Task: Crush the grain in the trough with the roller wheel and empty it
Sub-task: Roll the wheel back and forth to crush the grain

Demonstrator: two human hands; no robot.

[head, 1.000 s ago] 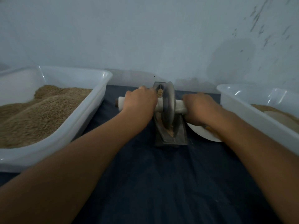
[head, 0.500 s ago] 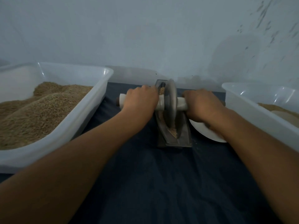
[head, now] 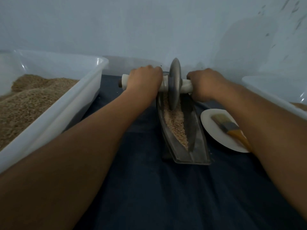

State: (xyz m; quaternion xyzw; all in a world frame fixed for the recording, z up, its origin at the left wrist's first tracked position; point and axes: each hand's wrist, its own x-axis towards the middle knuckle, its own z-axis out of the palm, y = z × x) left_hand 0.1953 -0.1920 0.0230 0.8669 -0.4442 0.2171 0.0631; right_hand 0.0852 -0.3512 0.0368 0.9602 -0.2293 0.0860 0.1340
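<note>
Both sets of fingers are wrapped tight round the pale handle [head: 166, 85], the left hand [head: 143, 80] on one side of the roller wheel [head: 174, 83] and the right hand [head: 201, 84] on the other, arms stretched forward. The wheel stands upright at the far end of the metal trough [head: 181, 130], its rim down in the grain [head: 175, 125], which lies along the channel toward the near tip. This looks like mid-crushing, with emptying yet to come. Next call: draw the wheel back along the groove with even pressure on both sides so it stays upright. A brush [head: 230, 128] waits on a white plate [head: 214, 130] just right of the trough; a tub [head: 69, 103] of grain sits left.
</note>
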